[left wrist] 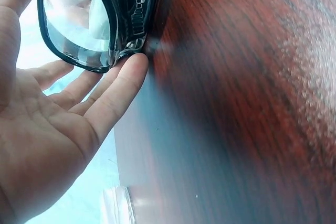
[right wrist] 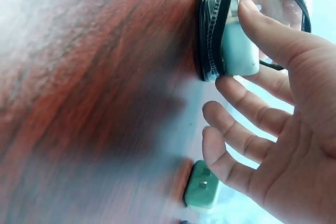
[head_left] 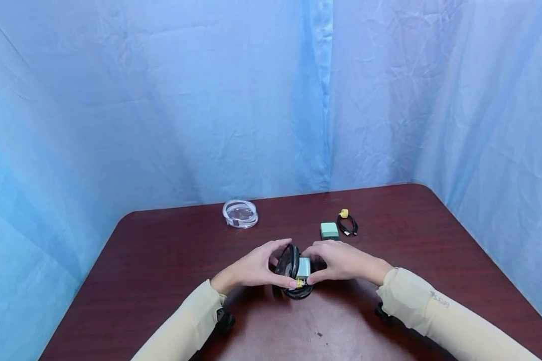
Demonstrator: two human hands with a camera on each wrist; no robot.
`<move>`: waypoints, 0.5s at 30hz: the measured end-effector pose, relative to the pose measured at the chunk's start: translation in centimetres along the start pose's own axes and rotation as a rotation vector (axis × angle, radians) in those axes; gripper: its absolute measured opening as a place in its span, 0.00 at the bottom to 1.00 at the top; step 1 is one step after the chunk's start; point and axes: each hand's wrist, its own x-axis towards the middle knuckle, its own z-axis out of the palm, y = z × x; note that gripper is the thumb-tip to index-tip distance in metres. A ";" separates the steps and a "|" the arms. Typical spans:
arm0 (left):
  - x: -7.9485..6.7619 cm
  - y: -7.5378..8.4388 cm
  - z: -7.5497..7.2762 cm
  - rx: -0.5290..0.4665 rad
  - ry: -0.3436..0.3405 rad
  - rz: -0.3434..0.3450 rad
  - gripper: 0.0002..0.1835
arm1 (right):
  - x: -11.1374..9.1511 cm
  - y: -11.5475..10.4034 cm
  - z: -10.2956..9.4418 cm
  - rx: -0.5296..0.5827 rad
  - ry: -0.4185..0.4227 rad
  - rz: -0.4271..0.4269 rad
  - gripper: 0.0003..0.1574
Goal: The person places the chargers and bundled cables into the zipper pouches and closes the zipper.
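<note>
Near the middle of the table a small clear pouch [head_left: 285, 262] with black trim and a zipper stands unzipped. My left hand [head_left: 257, 264] grips its left side, thumb at the front and fingers behind. In the left wrist view, the fingertips touch the zipper edge of the pouch [left wrist: 76, 6]. My right hand [head_left: 339, 259] pinches a pale mint charger plug [right wrist: 240, 51] between thumb and forefinger at the pouch's opening; its other fingers are loosely bent. A small yellow item [head_left: 300, 284] shows beside my left thumb; its kind is unclear.
Beyond my right hand lies a green charger plug [head_left: 329, 229], its metal prongs showing in the right wrist view. Next to it is a coiled black cable [head_left: 352, 225] with a yellow piece [head_left: 344, 213]. A coiled whitish cable [head_left: 240, 214] lies at the back left. Curtains hang behind.
</note>
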 end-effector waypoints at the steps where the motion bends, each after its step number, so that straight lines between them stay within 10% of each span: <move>1: 0.1 0.0 0.1 0.003 0.002 0.003 0.55 | -0.1 0.1 0.0 0.005 -0.006 -0.002 0.35; 15: 0.5 0.4 0.5 0.076 0.011 0.021 0.57 | -0.4 -0.2 -0.3 -0.104 0.043 -0.047 0.15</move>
